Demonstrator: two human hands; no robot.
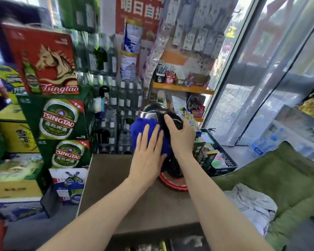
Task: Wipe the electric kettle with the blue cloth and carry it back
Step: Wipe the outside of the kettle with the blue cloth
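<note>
- My electric kettle (149, 115) stands at the far right of the brown worktop (112, 187), over a round red tray (172, 184).
- It shows a shiny steel band under a dark domed lid, with a glossy black handle on the side facing me.
- My left hand (147, 156) lies flat, fingers straight and slightly spread, pressing the fluffy blue cloth (139, 125) against the kettle's side.
- My right hand (180, 137) grips the black handle, thumb laid up along it, the other fingers curled out of sight behind.
- Cloth and hands hide most of the body; only a dark lower part shows between my wrists.
- How the kettle meets the tray is too blurred to tell.
- The beer cartons (62, 120) on the left are smeared, and the black crate (223, 160) on the right is partly hidden by my forearm.
</note>
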